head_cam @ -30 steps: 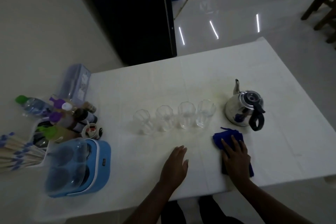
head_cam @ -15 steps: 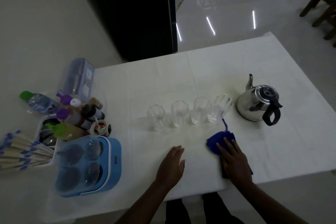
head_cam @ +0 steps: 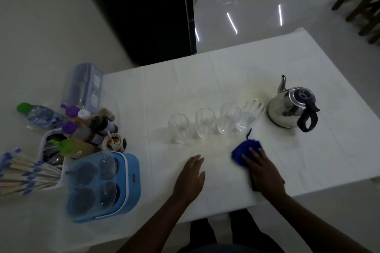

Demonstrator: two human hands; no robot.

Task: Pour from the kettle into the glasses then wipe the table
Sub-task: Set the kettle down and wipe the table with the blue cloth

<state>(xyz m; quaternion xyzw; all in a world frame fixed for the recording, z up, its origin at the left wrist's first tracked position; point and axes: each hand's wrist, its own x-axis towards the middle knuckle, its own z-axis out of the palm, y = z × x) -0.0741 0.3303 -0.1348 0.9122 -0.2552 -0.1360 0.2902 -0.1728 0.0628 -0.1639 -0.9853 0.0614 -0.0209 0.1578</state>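
The head camera looks down on a white tabletop (head_cam: 257,63). Four glasses (head_cam: 214,122) stand in a row near the middle. The kettle (head_cam: 291,108) sits upright just to their right, spout pointing away from the person and black handle toward the near side, with no hand on it. The light is too dim to tell whether the glasses hold liquid.

The right hand (head_cam: 264,172) lies flat, fingers spread, pressing on a blue cloth (head_cam: 245,149) bunched on the tabletop just in front of the rightmost glass; the cloth looks blurred, which suggests a wiping stroke. The left hand (head_cam: 190,178) rests open, palm down on the bare tabletop near the front edge, holding nothing, well apart from the right hand.

Off to the left stand a cluster of bottles (head_cam: 82,127), a blue tray (head_cam: 104,187) with round wells, and a holder of chopsticks (head_cam: 26,172), none of them touched.

Judging from the kettle set down and the cloth in use, pouring seems finished and wiping is under way. A faint yellowish stain around the glasses and most of the tabletop looks still to be covered.
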